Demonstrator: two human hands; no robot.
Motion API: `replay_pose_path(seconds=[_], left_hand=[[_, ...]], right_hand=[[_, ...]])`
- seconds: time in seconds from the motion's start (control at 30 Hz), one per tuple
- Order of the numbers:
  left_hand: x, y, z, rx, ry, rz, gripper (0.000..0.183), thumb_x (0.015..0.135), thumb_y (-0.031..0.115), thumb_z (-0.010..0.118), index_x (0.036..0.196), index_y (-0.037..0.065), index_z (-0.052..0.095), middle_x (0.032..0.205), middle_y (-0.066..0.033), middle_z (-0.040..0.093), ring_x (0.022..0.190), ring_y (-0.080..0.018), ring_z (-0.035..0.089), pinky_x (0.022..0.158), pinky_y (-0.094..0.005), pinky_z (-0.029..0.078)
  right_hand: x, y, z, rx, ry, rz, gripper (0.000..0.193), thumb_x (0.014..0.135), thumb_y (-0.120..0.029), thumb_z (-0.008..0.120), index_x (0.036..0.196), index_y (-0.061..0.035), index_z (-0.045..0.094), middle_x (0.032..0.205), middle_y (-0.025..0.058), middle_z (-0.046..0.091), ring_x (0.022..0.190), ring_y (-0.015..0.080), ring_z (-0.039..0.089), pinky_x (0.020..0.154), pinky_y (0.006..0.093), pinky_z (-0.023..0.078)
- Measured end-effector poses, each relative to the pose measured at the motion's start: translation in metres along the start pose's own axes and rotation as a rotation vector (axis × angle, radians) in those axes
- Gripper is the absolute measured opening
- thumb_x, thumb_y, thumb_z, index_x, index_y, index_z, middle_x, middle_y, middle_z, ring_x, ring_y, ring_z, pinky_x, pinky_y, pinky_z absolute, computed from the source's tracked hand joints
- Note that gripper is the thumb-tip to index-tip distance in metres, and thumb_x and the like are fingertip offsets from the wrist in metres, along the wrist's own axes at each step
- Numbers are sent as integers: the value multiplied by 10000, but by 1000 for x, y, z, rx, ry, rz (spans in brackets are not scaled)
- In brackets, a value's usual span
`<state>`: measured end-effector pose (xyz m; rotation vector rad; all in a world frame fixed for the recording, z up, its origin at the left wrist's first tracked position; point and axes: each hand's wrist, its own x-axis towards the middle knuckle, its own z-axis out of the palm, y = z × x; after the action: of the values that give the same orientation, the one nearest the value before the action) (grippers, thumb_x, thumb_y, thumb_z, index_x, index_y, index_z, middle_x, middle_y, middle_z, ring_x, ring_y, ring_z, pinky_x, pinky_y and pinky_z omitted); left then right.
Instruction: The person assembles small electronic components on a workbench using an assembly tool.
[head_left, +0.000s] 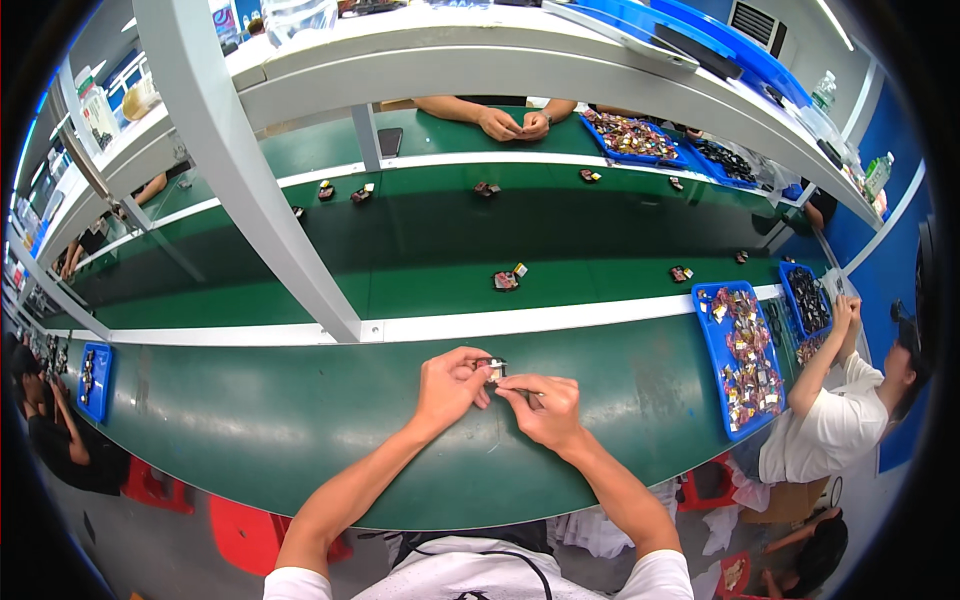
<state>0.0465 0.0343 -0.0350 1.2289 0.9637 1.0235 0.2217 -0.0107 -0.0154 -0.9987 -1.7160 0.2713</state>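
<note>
Where left fingers [468,358] pinch: small black-framed part [497,368], pale inside.
Right fingers [522,383]: at its edge; cannot tell what they grasp.
Finer detail: partly covered, too small.

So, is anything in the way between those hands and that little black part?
No, nothing visible: the left hand holds the little black part directly, and the right hand is right up close on its other side.
</note>
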Motion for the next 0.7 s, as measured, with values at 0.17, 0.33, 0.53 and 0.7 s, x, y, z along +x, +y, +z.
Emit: replay_pose_path(seconds=[0.17,0.33,0.53,0.7], left_hand=[[58,19,-27,89,257,117,163,929,22,642,1041,-95,658,798,-162,720,547,-190,692,483,-297,539],[111,22,-101,745,557,191,210,928,59,635,1075,-88,658,982,-206,646,731,-312,709,531,-377,578],[116,26,-61,1088,689,552,220,913,152,661,1093,35,706,1042,-188,620,894,-365,674,756,-466,537],[152,4,-14,832,255,324,202,849,202,746,970,43,718,954,-148,658,891,-356,679,765,-461,531]], right_hand=[[1,12,-8,35,194,134,163,767,10,818,909,-43,758,882,39,768,408,55,349,406,237,298],[7,14,-12,45,222,96,174,759,26,815,908,-42,757,897,47,768,407,61,369,404,240,309],[5,12,-15,20,203,66,172,745,28,813,886,-42,745,905,61,770,411,72,425,408,239,345],[3,14,-7,36,124,-10,194,729,37,821,890,-33,737,945,88,776,402,64,425,421,223,368]])
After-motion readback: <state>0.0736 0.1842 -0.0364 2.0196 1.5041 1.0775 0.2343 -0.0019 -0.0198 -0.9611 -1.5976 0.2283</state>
